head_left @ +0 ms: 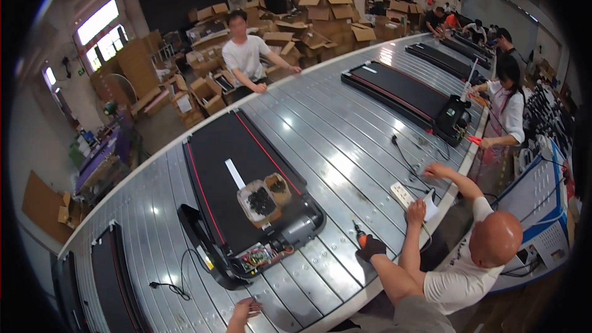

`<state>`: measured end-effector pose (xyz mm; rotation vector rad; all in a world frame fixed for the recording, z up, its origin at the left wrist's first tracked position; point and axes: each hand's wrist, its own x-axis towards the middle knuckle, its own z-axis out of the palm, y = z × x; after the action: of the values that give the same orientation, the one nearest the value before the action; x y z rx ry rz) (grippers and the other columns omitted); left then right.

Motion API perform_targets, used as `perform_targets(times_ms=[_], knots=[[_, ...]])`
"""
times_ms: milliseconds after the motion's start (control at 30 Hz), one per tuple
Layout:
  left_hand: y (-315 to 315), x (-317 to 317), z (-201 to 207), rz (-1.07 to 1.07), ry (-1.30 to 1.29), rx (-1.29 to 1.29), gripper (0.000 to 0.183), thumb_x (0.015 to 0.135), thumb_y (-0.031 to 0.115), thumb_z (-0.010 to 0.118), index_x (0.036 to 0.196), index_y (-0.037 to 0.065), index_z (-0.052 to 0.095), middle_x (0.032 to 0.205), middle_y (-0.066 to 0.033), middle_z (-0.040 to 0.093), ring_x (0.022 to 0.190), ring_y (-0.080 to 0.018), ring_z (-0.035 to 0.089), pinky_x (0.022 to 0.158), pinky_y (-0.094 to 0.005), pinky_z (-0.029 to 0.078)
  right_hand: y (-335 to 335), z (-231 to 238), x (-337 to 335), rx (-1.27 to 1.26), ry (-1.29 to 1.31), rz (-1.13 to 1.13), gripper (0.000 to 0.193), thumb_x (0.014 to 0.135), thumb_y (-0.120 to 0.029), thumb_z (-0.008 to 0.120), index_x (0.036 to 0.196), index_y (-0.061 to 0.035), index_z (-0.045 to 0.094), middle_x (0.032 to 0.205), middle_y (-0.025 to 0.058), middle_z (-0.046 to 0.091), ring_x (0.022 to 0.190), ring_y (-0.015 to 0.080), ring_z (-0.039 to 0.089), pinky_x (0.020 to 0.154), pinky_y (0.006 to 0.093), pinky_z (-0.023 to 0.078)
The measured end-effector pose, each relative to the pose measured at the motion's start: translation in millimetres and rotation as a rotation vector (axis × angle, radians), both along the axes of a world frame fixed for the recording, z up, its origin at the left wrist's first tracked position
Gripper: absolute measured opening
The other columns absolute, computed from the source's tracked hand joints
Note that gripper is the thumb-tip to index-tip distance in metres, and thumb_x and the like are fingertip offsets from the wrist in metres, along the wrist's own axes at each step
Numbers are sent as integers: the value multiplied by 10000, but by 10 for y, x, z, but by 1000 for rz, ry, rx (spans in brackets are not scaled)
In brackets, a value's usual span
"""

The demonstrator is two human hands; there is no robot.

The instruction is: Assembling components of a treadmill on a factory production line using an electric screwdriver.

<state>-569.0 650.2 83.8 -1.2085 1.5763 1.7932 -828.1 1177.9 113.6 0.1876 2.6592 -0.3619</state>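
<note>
My right hand [372,250], in a black glove, is wrapped round a cordless screwdriver [360,234] with an orange and black body. Its tip points away from me over the metal slats. Bare and with fingers apart, my left hand [248,308] is low over the table's near edge and holds nothing. Between and beyond my hands lies a black treadmill [222,166] with red side lines. Its motor cover is off, so coloured wires and a circuit board [262,258] show beside a grey motor [299,231]. Two small cardboard boxes [264,225] of dark screws rest on its belt.
A co-worker [487,246] at my right reaches over a white power strip [402,195]. Another person [246,55] stands across the slatted metal table [320,142]. More treadmills [407,95] lie along it. A power cord [169,285] lies at left. Cartons [327,15] are piled behind.
</note>
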Motion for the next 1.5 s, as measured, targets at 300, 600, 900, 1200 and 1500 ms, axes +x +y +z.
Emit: perform_targets(times_ms=[300,600,900,1200,1500], knots=[[406,-1319,-481,1024,258,373,297,1018,433,603,1074,143,633,967,-90,750,1001,-302,716,907,-458,549,-983,123,-1257,-552,224,189,543,903,-484,678,1241,-60,674,1067,228,731,1047,347,711,954,506,534],[139,-1264,-437,654,49,129,89,886,244,556,870,163,589,657,-22,494,574,-201,482,570,-387,381,-1510,-98,-1339,-530,-5,-118,593,919,-427,565,1257,54,638,1259,318,669,1219,461,630,1044,506,498],[848,-254,-274,804,142,-108,257,900,365,635,736,194,534,623,-4,478,461,-164,442,418,-365,334,-809,-584,-336,-389,-54,221,513,958,-384,561,1199,63,631,1252,399,619,1214,511,597,1001,559,502],[1694,1049,11,791,-1,-24,211,960,278,659,884,86,622,735,-56,655,500,-140,477,497,-313,390,-244,-309,1122,-533,248,-170,380,983,-287,625,1240,-9,601,953,201,715,903,328,709,828,438,544],[2459,356,816,-633,620,-950,267,942,328,693,1012,70,688,941,-116,737,846,-324,718,707,-456,573,-796,369,1747,-439,342,833,374,814,-448,771,1015,-133,742,944,95,670,896,322,663,769,472,549]])
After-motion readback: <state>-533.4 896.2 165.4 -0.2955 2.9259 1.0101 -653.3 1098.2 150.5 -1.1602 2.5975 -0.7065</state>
